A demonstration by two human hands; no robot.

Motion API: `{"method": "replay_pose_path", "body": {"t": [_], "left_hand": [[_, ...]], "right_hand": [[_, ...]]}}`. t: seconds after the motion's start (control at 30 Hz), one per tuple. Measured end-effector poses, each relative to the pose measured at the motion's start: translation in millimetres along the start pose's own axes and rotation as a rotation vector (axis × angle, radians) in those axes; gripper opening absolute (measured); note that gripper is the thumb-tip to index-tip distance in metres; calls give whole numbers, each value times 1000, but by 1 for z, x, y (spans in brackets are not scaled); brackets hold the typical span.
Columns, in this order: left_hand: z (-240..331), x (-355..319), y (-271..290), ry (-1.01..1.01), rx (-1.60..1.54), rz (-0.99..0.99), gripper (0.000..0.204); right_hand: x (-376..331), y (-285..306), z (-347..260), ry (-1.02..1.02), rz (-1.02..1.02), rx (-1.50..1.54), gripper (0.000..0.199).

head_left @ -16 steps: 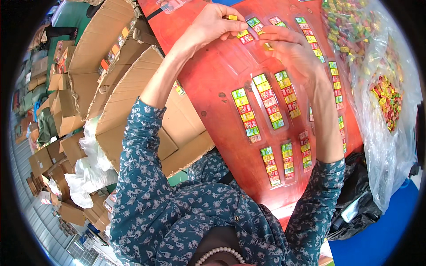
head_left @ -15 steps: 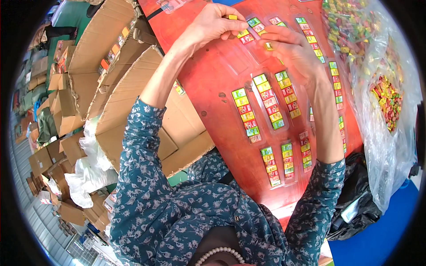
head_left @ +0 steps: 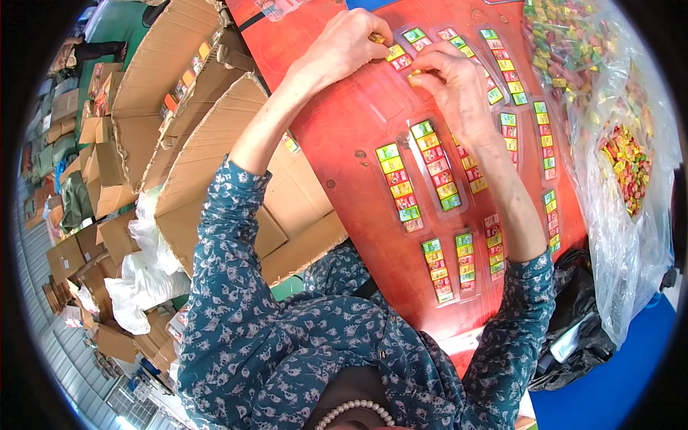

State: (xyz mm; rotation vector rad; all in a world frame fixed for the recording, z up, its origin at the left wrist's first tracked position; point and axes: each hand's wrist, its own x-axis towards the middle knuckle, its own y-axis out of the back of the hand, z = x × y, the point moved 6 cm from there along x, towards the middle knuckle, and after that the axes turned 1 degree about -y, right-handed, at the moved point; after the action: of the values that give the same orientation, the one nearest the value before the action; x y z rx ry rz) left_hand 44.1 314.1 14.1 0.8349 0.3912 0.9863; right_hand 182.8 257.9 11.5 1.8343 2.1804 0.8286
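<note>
On the red table [head_left: 337,143] lie clear plastic trays holding rows of small square wrapped sweets in green, yellow and red. My left hand [head_left: 344,46] pinches a small yellow wrapped sweet [head_left: 377,38] just beside a part-filled tray at the far side. Close by on its right, my right hand [head_left: 459,89] has thumb and forefinger closed on another yellow wrapped sweet [head_left: 415,72]. Between the hands shows a short row of sweets [head_left: 398,57]. Nearer to me lies a full row of sweets [head_left: 435,165], and my right forearm partly covers another row of sweets [head_left: 473,172].
A large clear plastic bag [head_left: 609,251] with many loose sweets [head_left: 627,168] sits along the table's right side. Open cardboard boxes [head_left: 215,172] stand against the left edge. A black plastic bag [head_left: 573,322] hangs at lower right. An unfilled tray section [head_left: 380,100] lies near my left wrist.
My right hand has moved left and a little nearer to me, uncovering rows of sweets on its right. My left hand has shifted slightly down toward the part-filled tray.
</note>
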Motion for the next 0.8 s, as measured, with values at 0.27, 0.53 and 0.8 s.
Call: {"method": "replay_pose_path", "body": {"t": [0.27, 0.53, 0.8], "left_hand": [[-1, 3, 0, -22, 36, -10, 17], [-1, -11, -7, 229, -597, -158, 20], [20, -21, -10, 264, -837, -210, 35]], "right_hand": [[0, -12, 14, -82, 115, 440, 5], [8, 3, -17, -67, 231, 122, 20], [14, 7, 4, -209, 101, 510, 11]]}}
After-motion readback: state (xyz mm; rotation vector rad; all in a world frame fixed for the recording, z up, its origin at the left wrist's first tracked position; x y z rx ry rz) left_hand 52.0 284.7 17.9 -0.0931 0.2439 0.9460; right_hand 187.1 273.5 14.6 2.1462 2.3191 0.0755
